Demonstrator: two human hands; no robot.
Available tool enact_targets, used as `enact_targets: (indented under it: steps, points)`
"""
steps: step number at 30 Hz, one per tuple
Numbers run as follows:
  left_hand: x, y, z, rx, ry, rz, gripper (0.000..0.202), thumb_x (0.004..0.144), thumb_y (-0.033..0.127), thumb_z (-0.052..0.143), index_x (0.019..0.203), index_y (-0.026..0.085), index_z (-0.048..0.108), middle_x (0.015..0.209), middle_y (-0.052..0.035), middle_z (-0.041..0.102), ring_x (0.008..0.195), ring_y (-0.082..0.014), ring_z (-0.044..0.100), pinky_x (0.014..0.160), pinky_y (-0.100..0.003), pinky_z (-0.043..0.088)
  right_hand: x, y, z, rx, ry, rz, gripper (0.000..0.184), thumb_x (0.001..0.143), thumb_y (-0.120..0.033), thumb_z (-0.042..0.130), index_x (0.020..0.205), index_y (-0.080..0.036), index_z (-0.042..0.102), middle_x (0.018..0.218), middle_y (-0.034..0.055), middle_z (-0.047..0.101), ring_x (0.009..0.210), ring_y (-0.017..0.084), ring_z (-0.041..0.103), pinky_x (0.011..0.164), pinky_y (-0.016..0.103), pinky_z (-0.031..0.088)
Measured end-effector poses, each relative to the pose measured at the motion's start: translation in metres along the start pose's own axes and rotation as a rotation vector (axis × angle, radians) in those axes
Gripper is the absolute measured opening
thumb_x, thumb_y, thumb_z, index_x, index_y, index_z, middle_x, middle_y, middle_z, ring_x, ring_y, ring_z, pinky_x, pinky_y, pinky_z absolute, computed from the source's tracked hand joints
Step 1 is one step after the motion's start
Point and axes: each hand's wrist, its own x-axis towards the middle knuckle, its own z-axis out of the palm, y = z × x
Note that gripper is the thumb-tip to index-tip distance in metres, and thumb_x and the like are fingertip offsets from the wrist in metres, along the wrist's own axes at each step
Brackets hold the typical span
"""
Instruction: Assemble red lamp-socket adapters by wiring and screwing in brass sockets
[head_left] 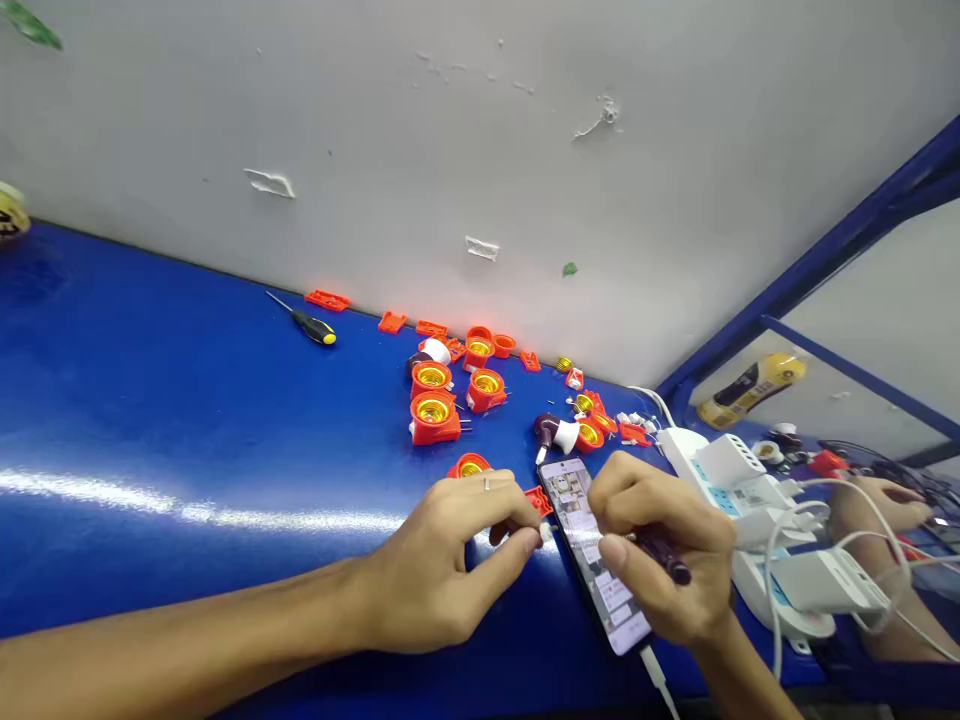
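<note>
Across the blue desk [225,400], the left hand [442,560] curls thumb toward fingers; whether it pinches anything, I cannot tell. The right hand [686,510] grips a dark handle [679,572] over the phone [596,570]. At the left hand's 12 o'clock, several red sockets [435,430] look assembled; red plates [328,300] at 11 o'clock seem unfitted.

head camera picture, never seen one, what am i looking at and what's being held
No machine here: these are a person's bare hands, seen from a camera worn on the head. The right hand grips a dark, rod-like object over a phone. The left hand curls beside a small white part; whether it holds it is unclear. On the blue table lie orange sockets with gold-coloured threads, a screwdriver and a white power strip. The hand at far right seems another person's.
</note>
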Motion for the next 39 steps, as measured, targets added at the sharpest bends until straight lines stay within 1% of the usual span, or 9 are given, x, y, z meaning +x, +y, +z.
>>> enact_targets:
  steps: [2, 4, 9, 13, 19, 27, 30, 35, 39]
  points:
    - [0.0, 0.001, -0.001, -0.041, -0.003, -0.059, 0.017, 0.096, 0.011, 0.055, 0.083, 0.018, 0.061, 0.068, 0.0043, 0.059, 0.061, -0.0099, 0.053, 0.061, -0.023, 0.043, 0.0, 0.006, -0.001, -0.023, 0.024, 0.005, 0.015, 0.087, -0.012, 0.061, 0.078, -0.023, 0.057, 0.068, -0.0037, 0.055, 0.058, 0.012, 0.052, 0.053, 0.026, 0.041]
    - [0.0, 0.002, -0.001, -0.07, -0.001, -0.073, 0.017, 0.096, 0.012, 0.054, 0.082, 0.018, 0.061, 0.068, 0.0047, 0.059, 0.061, -0.0093, 0.053, 0.06, -0.022, 0.042, -0.001, 0.009, -0.002, -0.039, 0.004, 0.006, 0.017, 0.089, -0.01, 0.061, 0.078, -0.022, 0.058, 0.068, -0.0032, 0.056, 0.059, 0.012, 0.055, 0.054, 0.026, 0.043]
    - [0.001, 0.0, -0.001, -0.079, -0.008, -0.06, 0.017, 0.096, 0.011, 0.055, 0.081, 0.018, 0.061, 0.067, 0.0039, 0.059, 0.061, -0.0103, 0.053, 0.059, -0.024, 0.041, 0.001, 0.009, -0.002, -0.059, -0.053, 0.006, 0.018, 0.09, -0.01, 0.06, 0.078, -0.022, 0.058, 0.066, -0.0027, 0.057, 0.057, 0.013, 0.055, 0.053, 0.026, 0.044]
    - [0.0, -0.001, 0.0, -0.064, -0.007, -0.051, 0.017, 0.096, 0.01, 0.055, 0.082, 0.019, 0.06, 0.069, 0.0039, 0.06, 0.062, -0.0108, 0.054, 0.06, -0.023, 0.042, 0.003, 0.007, -0.002, -0.073, -0.06, -0.002, 0.017, 0.089, -0.01, 0.06, 0.079, -0.023, 0.057, 0.066, -0.0029, 0.056, 0.057, 0.013, 0.056, 0.053, 0.027, 0.044]
    - [0.0, -0.005, 0.0, -0.01, 0.004, 0.015, 0.015, 0.095, 0.008, 0.055, 0.085, 0.019, 0.061, 0.07, 0.0036, 0.06, 0.064, -0.0112, 0.054, 0.062, -0.023, 0.043, 0.004, 0.004, -0.001, -0.111, -0.077, -0.011, 0.018, 0.09, -0.01, 0.061, 0.078, -0.023, 0.058, 0.066, -0.0019, 0.058, 0.056, 0.013, 0.057, 0.052, 0.027, 0.045]
    - [-0.001, -0.007, 0.0, 0.027, 0.004, 0.005, 0.017, 0.096, 0.009, 0.054, 0.084, 0.019, 0.059, 0.07, 0.0037, 0.059, 0.063, -0.0118, 0.053, 0.062, -0.024, 0.042, 0.0, 0.009, 0.001, -0.119, -0.075, 0.011, 0.018, 0.094, -0.011, 0.06, 0.081, -0.023, 0.057, 0.069, -0.0027, 0.06, 0.058, 0.011, 0.057, 0.054, 0.026, 0.048]
    - [-0.001, -0.006, 0.0, 0.056, -0.003, 0.008, 0.016, 0.096, 0.009, 0.054, 0.084, 0.02, 0.058, 0.069, 0.0037, 0.058, 0.062, -0.0123, 0.052, 0.063, -0.026, 0.042, -0.001, 0.01, 0.002, -0.148, -0.082, -0.002, 0.018, 0.095, -0.011, 0.06, 0.082, -0.023, 0.057, 0.069, -0.0023, 0.06, 0.058, 0.012, 0.057, 0.054, 0.026, 0.048]
    - [-0.002, -0.007, 0.001, 0.099, 0.013, 0.04, 0.018, 0.096, 0.009, 0.052, 0.083, 0.02, 0.057, 0.068, 0.0038, 0.057, 0.062, -0.013, 0.051, 0.064, -0.027, 0.042, -0.002, 0.007, 0.002, -0.243, -0.126, -0.062, 0.015, 0.094, -0.01, 0.062, 0.086, -0.023, 0.06, 0.071, -0.0004, 0.065, 0.059, 0.013, 0.062, 0.054, 0.025, 0.049]
    - [-0.002, -0.008, 0.001, 0.106, 0.032, 0.055, 0.018, 0.096, 0.008, 0.052, 0.083, 0.019, 0.058, 0.067, 0.0033, 0.057, 0.062, -0.0132, 0.05, 0.064, -0.028, 0.041, -0.006, 0.007, 0.001, -0.332, -0.163, -0.082, 0.011, 0.094, -0.012, 0.065, 0.091, -0.022, 0.064, 0.076, 0.001, 0.07, 0.064, 0.013, 0.067, 0.054, 0.024, 0.049]
